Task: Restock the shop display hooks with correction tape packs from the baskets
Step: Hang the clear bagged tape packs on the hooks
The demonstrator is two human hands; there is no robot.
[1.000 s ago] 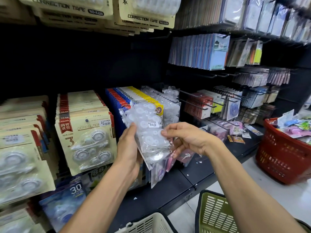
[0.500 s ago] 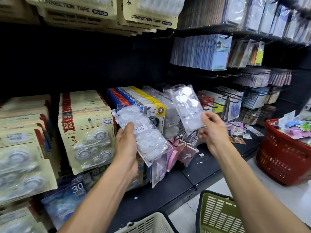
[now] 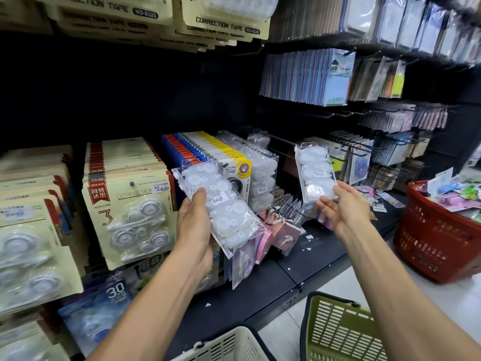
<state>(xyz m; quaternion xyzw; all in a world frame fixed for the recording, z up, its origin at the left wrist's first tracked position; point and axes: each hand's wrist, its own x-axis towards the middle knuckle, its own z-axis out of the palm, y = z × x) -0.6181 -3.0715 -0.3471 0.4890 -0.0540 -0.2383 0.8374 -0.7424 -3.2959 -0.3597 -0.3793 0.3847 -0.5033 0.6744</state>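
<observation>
- The left hand [image 3: 194, 225] grips a small stack of clear correction tape packs [image 3: 221, 204], tilted, in front of the hanging carded packs [image 3: 130, 212].
- The right hand [image 3: 338, 207] pinches a single clear pack [image 3: 315, 173] by its lower edge, upright, near the bare display hooks [image 3: 282, 153]; whether it touches one is unclear.
- Green basket [image 3: 338, 332], white basket [image 3: 229, 345] and red basket [image 3: 437, 238] stand on the floor.

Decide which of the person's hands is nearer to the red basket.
Right. The right hand, holding a clear pack, is just left of the red basket; the left hand is further left.
</observation>
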